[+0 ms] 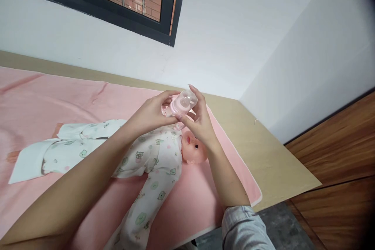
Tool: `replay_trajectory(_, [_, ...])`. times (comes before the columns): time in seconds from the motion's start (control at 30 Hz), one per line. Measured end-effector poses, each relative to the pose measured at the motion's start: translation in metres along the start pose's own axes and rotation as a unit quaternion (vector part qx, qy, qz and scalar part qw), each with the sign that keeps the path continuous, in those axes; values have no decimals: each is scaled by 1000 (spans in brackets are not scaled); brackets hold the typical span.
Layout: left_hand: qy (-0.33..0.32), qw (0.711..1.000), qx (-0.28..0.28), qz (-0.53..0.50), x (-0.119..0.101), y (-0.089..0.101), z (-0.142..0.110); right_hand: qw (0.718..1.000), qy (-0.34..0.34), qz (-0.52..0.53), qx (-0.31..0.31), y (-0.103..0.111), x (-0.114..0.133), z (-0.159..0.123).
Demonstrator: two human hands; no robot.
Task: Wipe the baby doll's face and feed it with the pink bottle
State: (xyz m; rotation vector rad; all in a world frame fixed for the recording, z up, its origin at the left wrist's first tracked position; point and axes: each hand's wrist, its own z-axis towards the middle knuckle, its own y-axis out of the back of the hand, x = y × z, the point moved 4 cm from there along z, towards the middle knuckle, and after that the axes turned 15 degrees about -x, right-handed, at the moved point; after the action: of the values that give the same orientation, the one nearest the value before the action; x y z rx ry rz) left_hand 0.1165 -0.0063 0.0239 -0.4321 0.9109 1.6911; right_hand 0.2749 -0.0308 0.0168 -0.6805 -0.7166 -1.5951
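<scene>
A pink baby bottle (181, 104) with a clear dome cap is held above a baby doll (152, 156) that lies on its back in a white printed romper. My left hand (154, 111) grips the bottle's body from the left. The fingers of my right hand (199, 119) wrap round the cap end from the right. Just below my right wrist lies the doll's head (193, 149). Its legs point left, one arm toward me.
A pink blanket (43, 101) covers most of a light wooden table (263, 152) set in a white wall corner. A dark-framed window (123, 4) is up on the wall. Wood-panelled furniture (336, 156) stands at right, grey floor below.
</scene>
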Motion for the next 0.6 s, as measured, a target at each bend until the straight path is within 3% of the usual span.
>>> replay_trajectory(0.27, [23, 998, -6, 61, -1, 1, -2, 1000, -15, -4, -9, -2, -5, -1])
replay_trajectory(0.47, [2, 995, 13, 97, -4, -2, -5, 999, -2, -11, -31, -2, -8, 0])
replay_trajectory(0.6, [2, 993, 18, 116, -7, -1, -5, 998, 19, -36, -56, 8, -14, 6])
